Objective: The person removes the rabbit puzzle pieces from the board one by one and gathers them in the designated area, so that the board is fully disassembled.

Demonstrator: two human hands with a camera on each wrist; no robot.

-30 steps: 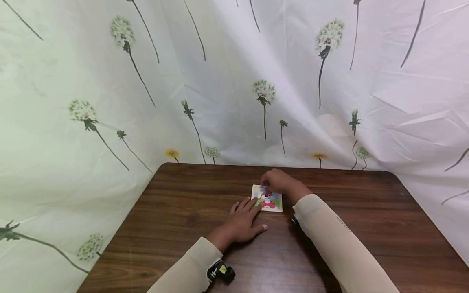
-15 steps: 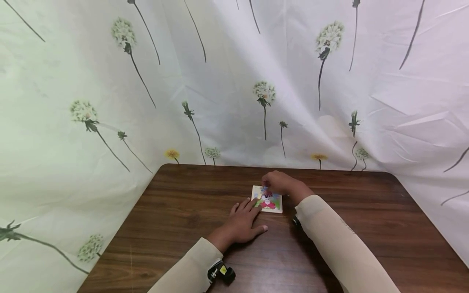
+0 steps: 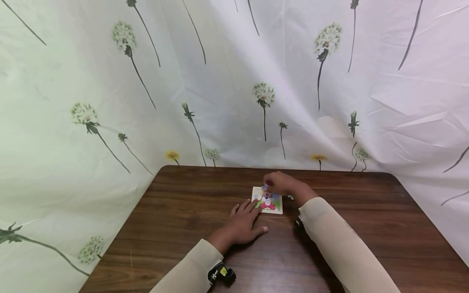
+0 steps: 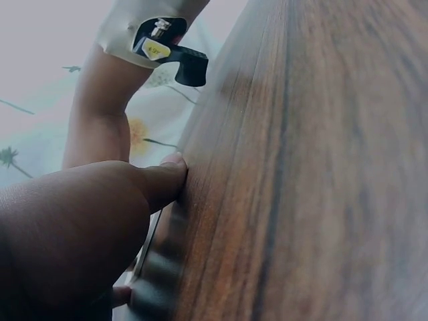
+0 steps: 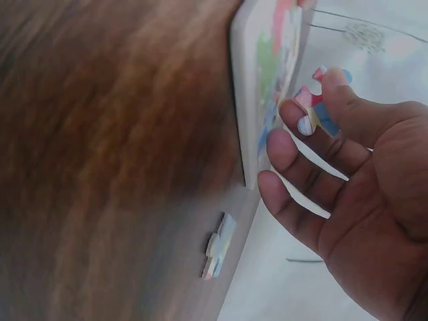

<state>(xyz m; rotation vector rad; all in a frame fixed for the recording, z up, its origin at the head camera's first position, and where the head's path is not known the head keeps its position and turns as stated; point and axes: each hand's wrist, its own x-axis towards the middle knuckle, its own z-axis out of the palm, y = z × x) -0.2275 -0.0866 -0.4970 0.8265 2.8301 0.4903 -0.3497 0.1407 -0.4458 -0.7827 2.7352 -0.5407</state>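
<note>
A small square jigsaw puzzle (image 3: pixel 269 209) with a cartoon animal picture and a pale frame lies on the table. My left hand (image 3: pixel 239 224) rests with spread fingers, its fingertips on the puzzle's left side; in the left wrist view its thumb (image 4: pixel 167 179) touches the tabletop. Over the puzzle's far edge is my right hand (image 3: pixel 280 183). Between thumb and index finger it pinches a puzzle piece (image 5: pixel 325 110), blue with pink and yellow parts, held clear of the board. The right hand hides part of the puzzle's top in the head view.
Another puzzle piece (image 5: pixel 219 246) lies flat on the wooden table (image 3: pixel 176 219), just right of the puzzle and partly behind the right wrist in the head view. A white cloth (image 3: pixel 227 101) printed with dandelions hangs behind the table's far edge.
My right hand has shifted slightly to the right, and the piece in its fingers shows more clearly. The loose piece beside the puzzle has come into sight. My left hand stays put.
</note>
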